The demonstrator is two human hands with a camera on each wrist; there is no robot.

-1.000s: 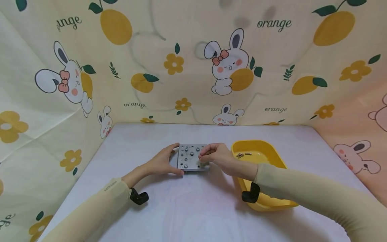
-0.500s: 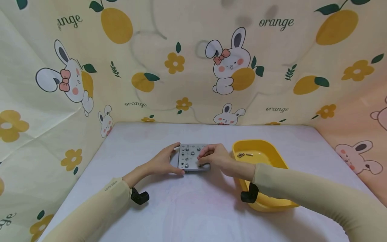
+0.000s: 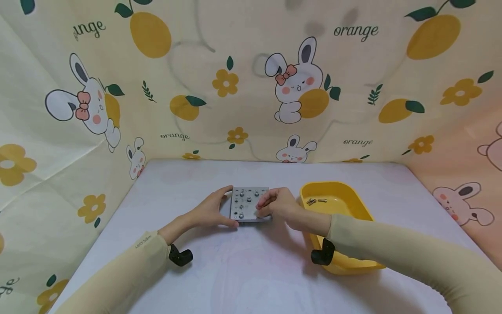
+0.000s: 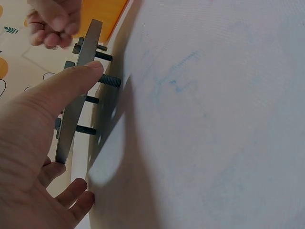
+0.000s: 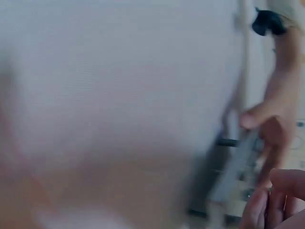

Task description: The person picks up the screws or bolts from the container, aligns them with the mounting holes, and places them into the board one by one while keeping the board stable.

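Gripping the metal plate (image 3: 250, 208) from nine o'clock, the left hand (image 3: 211, 210) is nearer. The right hand (image 3: 281, 206) curls above its four o'clock corner; any hold is hidden.

Long beige sleeves (image 3: 388, 244) end near black wrist-worn cameras (image 3: 180, 256).

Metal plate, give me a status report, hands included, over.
Left hand gripping metal plate, thumb at near edge. Right hand at plate's right side, fingers curled, hold unclear. Bolts through plate. Right hand blocks head view of near right corner.
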